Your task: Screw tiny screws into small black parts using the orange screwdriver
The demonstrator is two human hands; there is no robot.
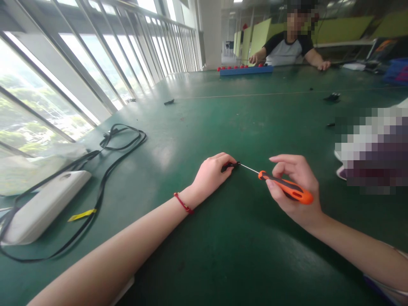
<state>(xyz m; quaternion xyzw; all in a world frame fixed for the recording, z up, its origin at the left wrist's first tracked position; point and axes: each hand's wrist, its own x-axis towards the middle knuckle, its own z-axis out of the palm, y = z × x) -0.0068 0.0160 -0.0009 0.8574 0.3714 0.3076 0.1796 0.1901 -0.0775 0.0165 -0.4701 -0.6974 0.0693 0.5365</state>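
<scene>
My left hand (211, 173) rests on the green table (223, 246), fingers curled down on a small black part (230, 165) that mostly hides under them. My right hand (295, 187) grips an orange and black screwdriver (285, 189) by the handle. Its thin metal shaft points left, and the tip meets the black part at my left fingertips. A red cord circles my left wrist.
A white box (41, 204) with a looped black cable (121, 142) lies at the left by the window. Small black pieces (169, 102) dot the far table. Another person (288, 42) sits across at a blue rack with red knobs (245, 70). A blurred patch sits at the right.
</scene>
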